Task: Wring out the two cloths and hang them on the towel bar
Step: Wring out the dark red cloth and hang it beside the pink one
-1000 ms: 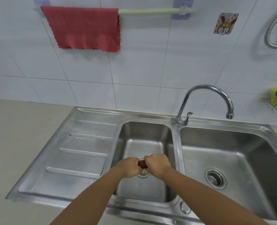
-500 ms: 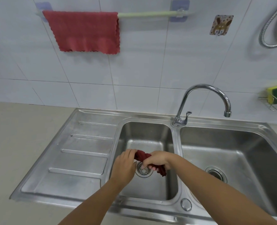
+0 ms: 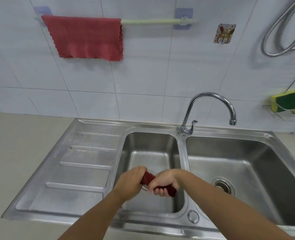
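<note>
A dark red wet cloth (image 3: 148, 178) is rolled tight between my two hands over the small left sink basin (image 3: 150, 146). My left hand (image 3: 130, 181) grips its left end. My right hand (image 3: 164, 183) is turned over its right end, and a short tail of cloth sticks out under the fingers. Most of the cloth is hidden inside my fists. A lighter red cloth (image 3: 86, 37) hangs spread over the left part of the pale green towel bar (image 3: 157, 21) on the tiled wall. The bar's right part is bare.
A curved chrome tap (image 3: 205, 108) stands between the two basins, spout over the larger right basin (image 3: 247, 161). A ribbed drainboard (image 3: 81, 167) lies left. A wire rack with green-yellow sponges (image 3: 286, 102) hangs at far right, a metal hose (image 3: 280, 30) above it.
My hands have twisted against each other on the dark red cloth; the right wrist has rolled over and the cloth's tail now shows beneath it. The view has dropped slightly.
</note>
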A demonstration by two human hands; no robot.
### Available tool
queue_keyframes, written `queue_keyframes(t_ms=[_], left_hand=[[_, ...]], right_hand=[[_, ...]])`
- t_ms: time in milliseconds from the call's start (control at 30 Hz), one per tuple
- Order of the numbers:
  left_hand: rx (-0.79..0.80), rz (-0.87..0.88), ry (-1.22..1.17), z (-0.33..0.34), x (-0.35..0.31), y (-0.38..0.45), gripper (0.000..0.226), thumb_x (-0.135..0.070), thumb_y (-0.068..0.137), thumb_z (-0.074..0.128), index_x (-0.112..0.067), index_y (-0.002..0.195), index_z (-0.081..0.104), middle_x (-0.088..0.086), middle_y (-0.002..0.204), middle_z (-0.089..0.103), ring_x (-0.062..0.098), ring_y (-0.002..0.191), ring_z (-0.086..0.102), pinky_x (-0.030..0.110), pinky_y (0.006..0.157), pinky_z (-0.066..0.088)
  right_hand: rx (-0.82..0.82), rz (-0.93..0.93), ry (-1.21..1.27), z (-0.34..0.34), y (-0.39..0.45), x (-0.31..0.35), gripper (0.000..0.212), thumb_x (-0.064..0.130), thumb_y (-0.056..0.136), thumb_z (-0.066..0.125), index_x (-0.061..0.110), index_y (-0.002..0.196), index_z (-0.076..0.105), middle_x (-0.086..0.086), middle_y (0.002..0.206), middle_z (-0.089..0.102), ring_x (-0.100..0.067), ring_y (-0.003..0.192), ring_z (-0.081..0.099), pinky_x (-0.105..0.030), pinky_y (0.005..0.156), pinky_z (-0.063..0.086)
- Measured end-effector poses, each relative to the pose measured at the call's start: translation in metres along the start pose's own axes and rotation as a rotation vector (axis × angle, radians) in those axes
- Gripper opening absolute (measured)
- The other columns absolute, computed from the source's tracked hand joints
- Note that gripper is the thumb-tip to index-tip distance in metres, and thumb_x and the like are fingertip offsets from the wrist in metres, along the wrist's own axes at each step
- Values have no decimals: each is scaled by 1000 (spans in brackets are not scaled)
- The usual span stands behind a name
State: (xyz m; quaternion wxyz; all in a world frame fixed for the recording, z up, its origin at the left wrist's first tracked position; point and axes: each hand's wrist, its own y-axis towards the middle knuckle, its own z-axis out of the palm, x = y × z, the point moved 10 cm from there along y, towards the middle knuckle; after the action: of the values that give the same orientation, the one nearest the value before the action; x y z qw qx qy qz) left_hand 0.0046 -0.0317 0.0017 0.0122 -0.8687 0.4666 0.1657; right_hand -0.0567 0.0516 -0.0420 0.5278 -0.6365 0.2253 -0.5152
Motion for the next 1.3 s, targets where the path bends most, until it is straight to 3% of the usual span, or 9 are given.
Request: queue_keyframes(t_ms=[167,367,600,700,833,1000,1133,1233,1300], left_hand=[[169,-18,139,13,1,1,24,-26,89,51,-19,111,46,0,99,63,20,77,64,32,64,51],[304,-60,282,19,0,10,30,-37,94,50,-11,109,51,8,94,68,27,81,66,36,68,51],[483,-169,221,17,-4,12,31,-40,87,50,-11,83,63,2,72,55,22,66,53,34,63,48],[622,-333,-134,30,-3,-1,20,-31,80,57,-19,64,53,-1,63,51,19,63,51,32,61,43],[725,-453,-585,32,-19,-17,32,-12,75,62,-20,51,42,-3,53,43,12,48,38,27,53,31],[613,-505,-626,28,-15,-15,30,-13,76,62,-21,53,46,-5,52,45,11,49,40,25,52,32],[403,-383,-184,19,1,-6,13,-34,82,58,-21,84,57,-1,75,63,17,66,57,31,64,50],[225,-311,29,6,5,4,17,-31,89,56,-17,99,54,1,89,65,19,76,62,36,70,55],[216,-281,79,6,1,7,15,-26,92,54,-15,103,51,4,94,64,22,79,63,36,70,54]], right_hand=[[-467,-131,-329,-23,-2,15,14,18,75,67,16,73,53,-1,66,51,-13,53,45,-24,52,39],[-875,-229,-903,-27,-23,44,12,26,86,51,17,78,55,-5,79,61,-24,71,60,-31,61,47],[-928,-331,-1285,-22,-31,55,28,23,91,45,15,64,41,-2,62,47,-25,63,50,-34,57,39],[-926,-391,-1369,-20,-29,57,18,19,90,46,11,77,56,-6,68,57,-26,61,51,-34,56,42],[-930,-464,-1410,-19,-29,59,17,19,89,47,9,90,61,-8,78,68,-27,62,56,-34,56,44],[-986,-520,-1404,-25,-27,61,17,20,90,47,10,94,60,-8,80,69,-28,64,61,-32,54,44],[-1049,-499,-1295,-34,-30,61,15,19,87,53,13,101,52,-6,89,65,-26,74,62,-33,56,42],[-1098,-448,-1157,-40,-29,55,21,22,86,57,16,106,49,-5,94,62,-24,77,58,-33,59,40],[-1124,-392,-1099,-46,-28,50,20,25,87,56,15,105,53,-6,92,64,-22,71,53,-31,60,41]])
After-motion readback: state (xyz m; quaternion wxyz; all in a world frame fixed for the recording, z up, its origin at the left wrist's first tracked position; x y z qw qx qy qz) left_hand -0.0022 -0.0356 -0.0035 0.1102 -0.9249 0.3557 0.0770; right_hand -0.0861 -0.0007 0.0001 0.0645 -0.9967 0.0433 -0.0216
